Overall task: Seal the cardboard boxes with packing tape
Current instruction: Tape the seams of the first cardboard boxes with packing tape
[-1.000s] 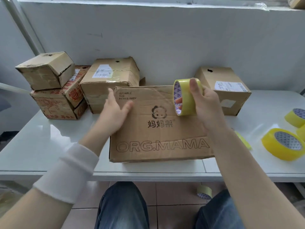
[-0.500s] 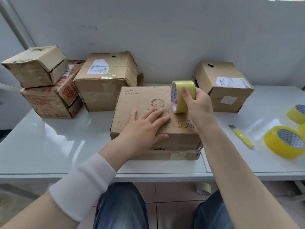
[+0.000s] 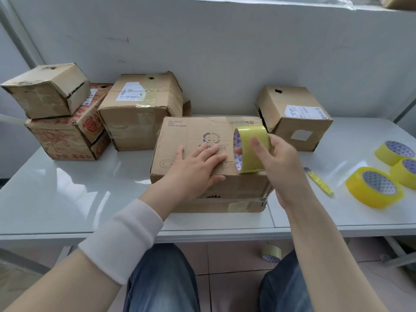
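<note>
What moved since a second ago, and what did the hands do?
The printed box tipped back from facing the person to lying flat, print up. The left hand slid from its left edge to press flat on top. The right hand kept gripping the tape roll, lowering it to the box's front edge. The other boxes, spare rolls and cutter stayed put.
</note>
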A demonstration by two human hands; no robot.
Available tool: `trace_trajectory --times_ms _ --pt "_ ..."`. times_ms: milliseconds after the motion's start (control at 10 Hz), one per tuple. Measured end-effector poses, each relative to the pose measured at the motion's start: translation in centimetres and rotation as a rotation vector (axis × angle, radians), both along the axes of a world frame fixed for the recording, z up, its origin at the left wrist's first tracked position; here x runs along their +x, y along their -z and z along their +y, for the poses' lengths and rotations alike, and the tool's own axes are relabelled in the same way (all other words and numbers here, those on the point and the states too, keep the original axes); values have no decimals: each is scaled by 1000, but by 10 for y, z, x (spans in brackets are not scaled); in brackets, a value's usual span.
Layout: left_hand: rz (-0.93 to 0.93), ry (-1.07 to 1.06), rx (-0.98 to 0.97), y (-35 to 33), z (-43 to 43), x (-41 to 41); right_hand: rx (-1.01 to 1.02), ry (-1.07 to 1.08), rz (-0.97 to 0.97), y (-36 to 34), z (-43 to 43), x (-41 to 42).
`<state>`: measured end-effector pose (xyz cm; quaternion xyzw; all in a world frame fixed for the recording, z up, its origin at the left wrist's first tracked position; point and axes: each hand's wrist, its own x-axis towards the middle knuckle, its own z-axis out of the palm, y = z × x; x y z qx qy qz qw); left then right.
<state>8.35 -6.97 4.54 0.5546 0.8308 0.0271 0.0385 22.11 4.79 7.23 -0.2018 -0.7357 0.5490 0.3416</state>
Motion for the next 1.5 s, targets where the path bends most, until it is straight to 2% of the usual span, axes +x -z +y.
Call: trace_trajectory --times_ms 100,500,900,1300,1500 --pt "9 -7 -5 -1 2 1 -89 -14 29 19 -9 10" --pt "14 -21 -3 -2 2 5 -32 191 20 9 -35 40" --pt "28 -22 -10 -3 2 4 -67 164 43 7 -38 40" --pt "30 -22 -8 -3 2 5 -66 17 112 22 -40 49" --pt "29 -18 -10 -3 3 5 -81 9 129 26 -39 49"
